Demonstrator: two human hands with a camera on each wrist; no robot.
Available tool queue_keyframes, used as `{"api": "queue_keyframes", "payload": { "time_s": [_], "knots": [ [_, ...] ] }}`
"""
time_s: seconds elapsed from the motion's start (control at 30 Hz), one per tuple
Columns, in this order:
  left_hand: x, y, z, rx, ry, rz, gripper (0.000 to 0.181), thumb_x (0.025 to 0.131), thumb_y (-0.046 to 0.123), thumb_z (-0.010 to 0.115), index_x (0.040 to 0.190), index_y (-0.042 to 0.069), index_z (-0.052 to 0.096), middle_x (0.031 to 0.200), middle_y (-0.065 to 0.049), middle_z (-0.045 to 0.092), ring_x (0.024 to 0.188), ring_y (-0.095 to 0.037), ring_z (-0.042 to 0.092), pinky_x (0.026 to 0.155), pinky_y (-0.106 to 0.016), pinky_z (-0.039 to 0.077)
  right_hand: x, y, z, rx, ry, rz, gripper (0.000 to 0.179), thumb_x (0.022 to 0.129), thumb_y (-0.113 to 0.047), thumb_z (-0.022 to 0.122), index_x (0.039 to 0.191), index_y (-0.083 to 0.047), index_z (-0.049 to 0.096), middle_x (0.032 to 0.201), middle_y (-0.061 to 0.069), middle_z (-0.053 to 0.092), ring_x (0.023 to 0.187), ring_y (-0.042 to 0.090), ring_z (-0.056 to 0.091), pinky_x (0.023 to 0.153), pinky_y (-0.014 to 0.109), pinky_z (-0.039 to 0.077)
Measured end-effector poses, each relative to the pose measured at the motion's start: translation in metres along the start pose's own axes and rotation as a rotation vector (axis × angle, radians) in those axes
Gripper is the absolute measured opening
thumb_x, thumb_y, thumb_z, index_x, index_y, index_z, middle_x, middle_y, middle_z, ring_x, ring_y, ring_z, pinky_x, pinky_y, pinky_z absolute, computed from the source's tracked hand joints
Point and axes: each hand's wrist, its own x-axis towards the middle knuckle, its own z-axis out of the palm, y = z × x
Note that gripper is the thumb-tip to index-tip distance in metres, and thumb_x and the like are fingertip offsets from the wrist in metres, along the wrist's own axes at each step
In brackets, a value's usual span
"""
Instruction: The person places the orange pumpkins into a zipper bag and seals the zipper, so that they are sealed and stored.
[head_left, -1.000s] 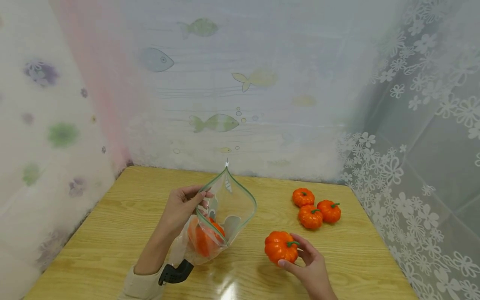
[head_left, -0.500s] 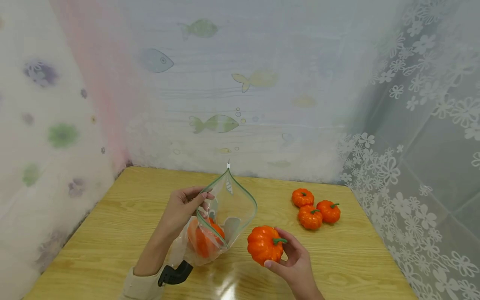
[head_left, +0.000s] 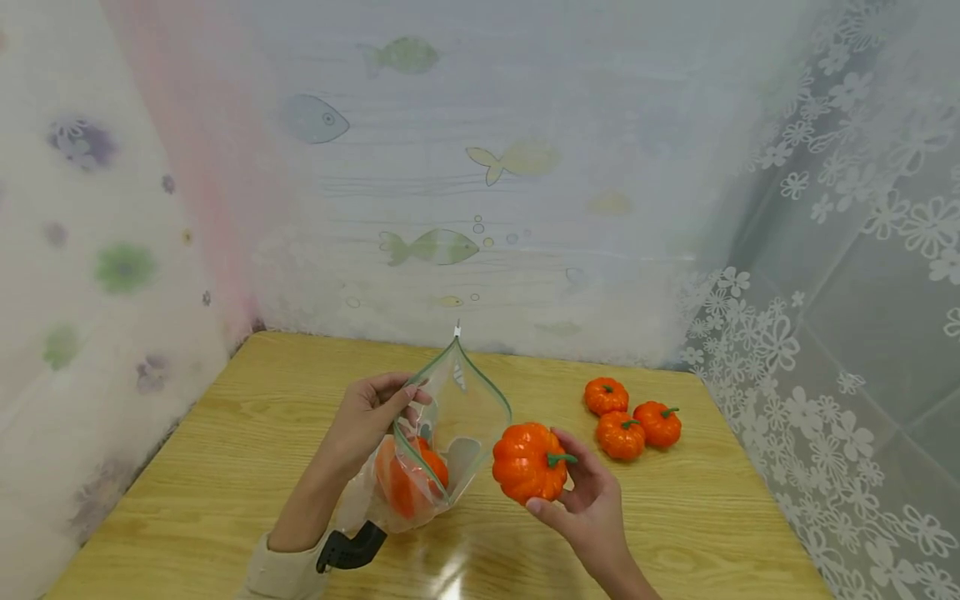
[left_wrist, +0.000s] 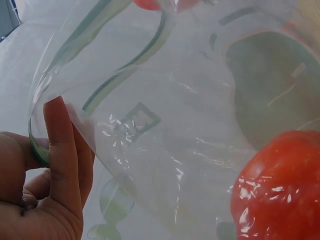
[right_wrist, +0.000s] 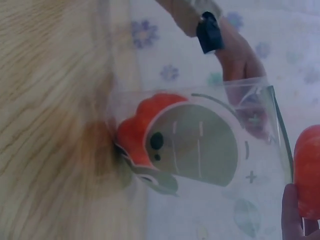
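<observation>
My left hand pinches the rim of a clear zip bag with a green-edged mouth, which gapes wide. Inside the bag lies an orange toy pumpkin, seen through the plastic; the right wrist view shows it low in the bag, behind a printed grey-green pattern. With thumb and fingers my right hand grips another orange pumpkin by its side, its green stem toward the palm. This pumpkin is held above the table, right beside the bag's right edge.
Three more orange pumpkins, among them a front one, sit clustered at the back right of the wooden table. A wall with painted fish rises behind the table, and a flower-patterned curtain stands at the right.
My right hand has brought its pumpkin leftward and then upward, close to the bag's mouth. The left hand and the bag have barely moved.
</observation>
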Motion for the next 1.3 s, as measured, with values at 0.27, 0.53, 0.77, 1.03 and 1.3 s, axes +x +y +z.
{"api": "queue_keyframes", "payload": {
  "time_s": [0.27,0.53,0.77,1.03,1.3],
  "knots": [
    [0.000,0.001,0.000,-0.002,-0.010,0.010,0.030,0.105,0.006,0.056,0.129,-0.011,0.060,0.095,0.000,0.073,0.070,-0.011,0.067,0.063,-0.024,0.061,0.013,-0.008,0.010,0.024,-0.022,-0.075,0.075,0.077,0.013,0.080,0.143,0.012,0.044,0.135,0.009,0.057,0.117,0.019,0.062,0.091,0.037,0.060],
    [0.000,0.002,0.000,-0.014,-0.014,0.029,0.030,0.105,0.004,0.055,0.129,-0.013,0.059,0.094,0.005,0.073,0.070,-0.008,0.066,0.063,-0.024,0.061,0.026,-0.014,0.020,0.065,-0.034,-0.133,0.077,0.076,0.009,0.083,0.143,0.012,0.045,0.135,0.009,0.058,0.117,0.020,0.062,0.091,0.037,0.060],
    [0.000,0.000,0.001,-0.022,-0.011,0.022,0.031,0.105,0.005,0.056,0.130,-0.012,0.059,0.095,0.001,0.074,0.069,-0.009,0.066,0.063,-0.024,0.061,0.034,-0.011,0.025,0.060,-0.097,-0.205,0.075,0.078,0.005,0.084,0.142,0.012,0.045,0.133,0.007,0.060,0.116,0.018,0.063,0.085,0.038,0.062],
    [0.000,0.001,0.003,-0.007,-0.005,0.006,0.030,0.104,0.006,0.056,0.129,-0.012,0.060,0.094,0.002,0.073,0.069,-0.009,0.065,0.064,-0.024,0.061,0.040,-0.011,0.033,0.012,-0.152,-0.194,0.074,0.082,0.006,0.081,0.146,0.009,0.044,0.137,0.007,0.059,0.120,0.018,0.061,0.088,0.038,0.061],
    [-0.001,0.003,0.004,0.014,-0.012,0.011,0.030,0.104,0.006,0.057,0.127,-0.012,0.061,0.097,-0.004,0.073,0.068,-0.010,0.066,0.064,-0.025,0.062,0.043,-0.013,0.043,-0.055,-0.195,-0.172,0.075,0.085,0.002,0.080,0.150,-0.001,0.043,0.142,0.010,0.054,0.127,0.019,0.057,0.091,0.037,0.060]
  ]
}}
